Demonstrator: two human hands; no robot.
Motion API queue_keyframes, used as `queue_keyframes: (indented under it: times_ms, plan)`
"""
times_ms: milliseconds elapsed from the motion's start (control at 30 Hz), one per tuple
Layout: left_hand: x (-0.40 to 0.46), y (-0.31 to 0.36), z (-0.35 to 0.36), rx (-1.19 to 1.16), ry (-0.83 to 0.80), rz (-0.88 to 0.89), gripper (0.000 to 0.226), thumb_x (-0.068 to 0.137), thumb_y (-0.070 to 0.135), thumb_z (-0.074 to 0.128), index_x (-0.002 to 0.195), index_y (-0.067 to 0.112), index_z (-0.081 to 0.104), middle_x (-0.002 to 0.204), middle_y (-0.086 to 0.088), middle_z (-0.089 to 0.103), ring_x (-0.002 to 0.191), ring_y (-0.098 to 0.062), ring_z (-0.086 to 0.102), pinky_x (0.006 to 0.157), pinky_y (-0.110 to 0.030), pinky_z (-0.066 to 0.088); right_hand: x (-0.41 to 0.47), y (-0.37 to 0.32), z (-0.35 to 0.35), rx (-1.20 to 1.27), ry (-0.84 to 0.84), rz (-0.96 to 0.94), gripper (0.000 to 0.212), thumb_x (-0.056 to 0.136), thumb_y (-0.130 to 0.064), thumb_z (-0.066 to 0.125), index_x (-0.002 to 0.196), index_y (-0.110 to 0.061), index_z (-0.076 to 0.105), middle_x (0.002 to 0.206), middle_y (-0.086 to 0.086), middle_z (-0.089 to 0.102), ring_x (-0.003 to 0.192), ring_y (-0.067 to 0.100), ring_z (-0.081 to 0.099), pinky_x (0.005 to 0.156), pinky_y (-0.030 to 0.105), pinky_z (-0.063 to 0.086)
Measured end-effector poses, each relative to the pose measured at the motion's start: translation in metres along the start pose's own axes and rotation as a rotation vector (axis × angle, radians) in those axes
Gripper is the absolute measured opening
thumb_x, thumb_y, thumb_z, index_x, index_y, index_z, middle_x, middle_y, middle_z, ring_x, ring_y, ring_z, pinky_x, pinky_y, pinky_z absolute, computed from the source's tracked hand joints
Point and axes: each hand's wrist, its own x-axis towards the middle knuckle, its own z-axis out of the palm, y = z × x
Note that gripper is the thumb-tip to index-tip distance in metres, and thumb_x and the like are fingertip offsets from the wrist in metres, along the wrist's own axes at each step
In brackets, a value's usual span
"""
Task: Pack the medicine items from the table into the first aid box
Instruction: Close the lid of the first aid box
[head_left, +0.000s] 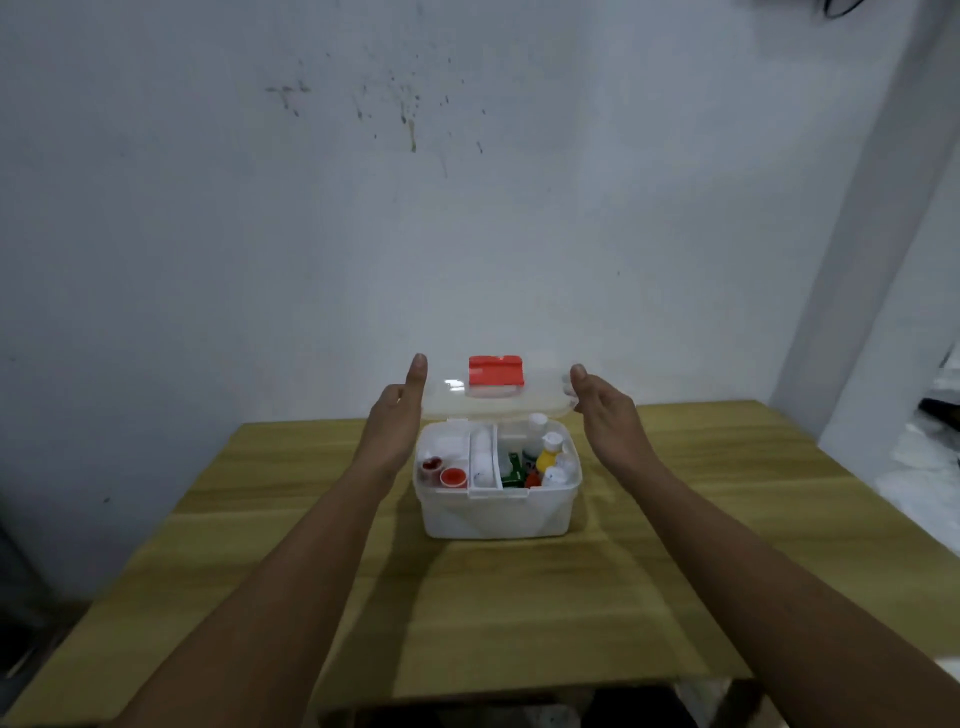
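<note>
A white translucent first aid box (496, 512) stands on the wooden table (675, 545) near its far middle. Inside it I see two red-capped jars (442, 472) at the left, white items in the middle tray, and a yellow bottle (548, 458) with green and red packs at the right. Its clear lid (498, 402) with a red handle (496, 371) hovers tilted just above the box. My left hand (397, 415) holds the lid's left end and my right hand (602, 410) holds its right end.
A stained white wall rises right behind the table. A white pillar and white cloth-like clutter (924, 457) stand at the right. The table's near edge (519, 691) runs below my forearms, with dark floor under it.
</note>
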Motion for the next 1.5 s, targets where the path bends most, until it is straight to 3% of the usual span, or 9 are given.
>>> queue_keyframes:
  times_ms: [67, 133, 267, 433, 567, 867, 1000, 1233, 1500]
  plan:
    - [-0.019, -0.006, 0.0, 0.042, 0.023, 0.053, 0.085, 0.087, 0.086, 0.028, 0.127, 0.019, 0.06, 0.117, 0.003, 0.056, 0.103, -0.017, 0.054, 0.083, -0.034, 0.044, -0.014, 0.005, -0.002, -0.04, 0.023, -0.035, 0.082, 0.084, -0.078, 0.048, 0.099, -0.002, 0.072, 0.105, 0.024, 0.071, 0.098, 0.029, 0.065, 0.094, 0.04, 0.053]
    - [-0.034, -0.012, 0.002, 0.097, 0.013, 0.111, 0.069, 0.094, 0.075, 0.035, 0.113, 0.016, 0.064, 0.103, 0.005, 0.061, 0.085, -0.008, 0.057, 0.068, -0.026, 0.041, -0.024, 0.015, -0.003, -0.093, 0.033, -0.045, 0.074, 0.08, -0.083, 0.056, 0.092, -0.013, 0.075, 0.096, 0.01, 0.075, 0.093, 0.021, 0.069, 0.09, 0.042, 0.055]
    - [-0.052, -0.036, 0.009, 0.184, -0.046, 0.181, 0.061, 0.09, 0.073, 0.054, 0.129, 0.027, 0.064, 0.136, 0.0, 0.064, 0.098, -0.006, 0.063, 0.081, -0.032, 0.053, -0.042, 0.028, 0.003, -0.266, -0.017, -0.088, 0.04, 0.082, -0.058, 0.076, 0.109, -0.029, 0.07, 0.122, -0.009, 0.066, 0.119, 0.017, 0.06, 0.095, 0.037, 0.052]
    - [-0.061, -0.051, 0.009, 0.288, -0.148, 0.268, 0.093, 0.077, 0.06, 0.081, 0.156, 0.033, 0.041, 0.173, 0.007, 0.014, 0.121, -0.006, 0.049, 0.082, -0.025, 0.047, -0.06, 0.034, 0.011, -0.482, -0.096, -0.162, 0.081, 0.07, -0.064, 0.083, 0.139, -0.03, 0.056, 0.152, -0.002, 0.044, 0.136, 0.013, 0.044, 0.111, 0.041, 0.046]
    - [-0.061, -0.068, 0.01, 0.445, -0.139, 0.345, 0.113, 0.069, 0.057, 0.089, 0.161, 0.038, 0.027, 0.174, 0.01, 0.001, 0.142, -0.014, 0.045, 0.105, -0.041, 0.051, -0.071, 0.04, 0.013, -0.609, -0.134, -0.155, 0.11, 0.059, -0.075, 0.082, 0.152, -0.038, 0.035, 0.168, -0.008, 0.021, 0.15, 0.018, 0.032, 0.115, 0.051, 0.041]
    - [-0.055, -0.087, 0.022, 0.491, 0.031, 0.486, 0.098, 0.08, 0.049, 0.083, 0.161, 0.032, 0.03, 0.173, 0.011, 0.008, 0.141, -0.018, 0.049, 0.099, -0.041, 0.057, -0.067, 0.061, 0.026, -0.63, -0.002, -0.257, 0.1, 0.067, -0.078, 0.075, 0.15, -0.04, 0.034, 0.167, -0.01, 0.023, 0.145, 0.018, 0.041, 0.11, 0.052, 0.048]
    - [-0.039, -0.09, 0.025, 0.473, 0.026, 0.487, 0.098, 0.08, 0.041, 0.085, 0.161, 0.033, 0.03, 0.173, 0.015, 0.008, 0.142, -0.019, 0.048, 0.097, -0.043, 0.059, -0.056, 0.067, 0.027, -0.59, -0.004, -0.269, 0.099, 0.069, -0.062, 0.085, 0.15, -0.042, 0.032, 0.167, -0.014, 0.018, 0.145, 0.018, 0.041, 0.105, 0.043, 0.054]
    - [-0.004, -0.087, 0.043, 0.38, 0.01, 0.459, 0.101, 0.08, 0.026, 0.088, 0.16, 0.038, 0.028, 0.171, 0.021, 0.004, 0.144, -0.016, 0.045, 0.097, -0.041, 0.059, -0.016, 0.079, 0.029, -0.467, -0.042, -0.224, 0.1, 0.072, -0.045, 0.092, 0.151, -0.043, 0.032, 0.169, -0.02, 0.012, 0.149, 0.015, 0.034, 0.101, 0.024, 0.042]
    - [0.063, -0.088, 0.06, 0.404, 0.015, 0.452, 0.099, 0.079, 0.028, 0.089, 0.159, 0.036, 0.03, 0.172, 0.018, 0.005, 0.144, -0.016, 0.044, 0.098, -0.042, 0.058, 0.039, 0.092, 0.04, -0.39, -0.036, -0.167, 0.098, 0.072, -0.042, 0.092, 0.149, -0.046, 0.032, 0.167, -0.023, 0.012, 0.149, 0.014, 0.033, 0.11, 0.045, 0.051]
